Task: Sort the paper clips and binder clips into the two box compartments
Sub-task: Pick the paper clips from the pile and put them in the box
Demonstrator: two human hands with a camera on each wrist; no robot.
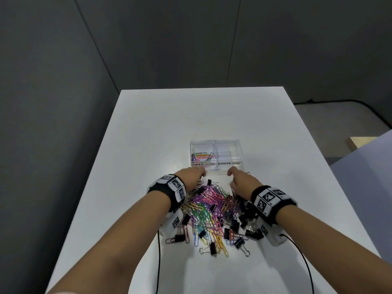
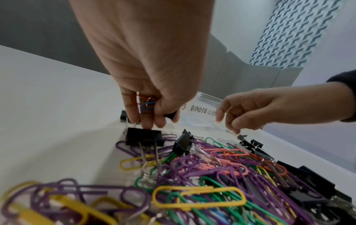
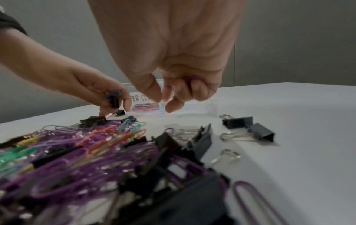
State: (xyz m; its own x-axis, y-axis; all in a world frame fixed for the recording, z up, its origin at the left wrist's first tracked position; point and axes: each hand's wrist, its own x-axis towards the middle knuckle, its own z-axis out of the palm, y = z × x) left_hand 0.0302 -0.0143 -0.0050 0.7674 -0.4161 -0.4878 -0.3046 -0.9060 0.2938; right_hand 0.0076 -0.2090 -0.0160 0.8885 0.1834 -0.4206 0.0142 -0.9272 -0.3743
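A clear two-compartment box [image 1: 215, 164] stands beyond the pile, labelled PAPER CLIPS on the left and BINDER CLIPS on the right. Several coloured paper clips [image 1: 202, 157] lie in the left compartment; the right one looks empty. The mixed pile [image 1: 212, 211] of coloured paper clips and black binder clips lies in front of the box. My left hand [image 2: 150, 120] holds a red and a blue paper clip [image 2: 143, 101] plus a small black binder clip in curled fingers, and its fingertips touch a black binder clip [image 2: 143, 138]. My right hand [image 3: 163, 103] curls over the pile's far right edge with a purple paper clip [image 3: 195, 79] tucked in it.
Two black binder clips [image 3: 248, 128] lie apart on the white table [image 1: 148, 128], to the right of the pile. Cables [image 1: 158, 262] run from both wrist cameras toward the near table edge. Grey walls surround the table.
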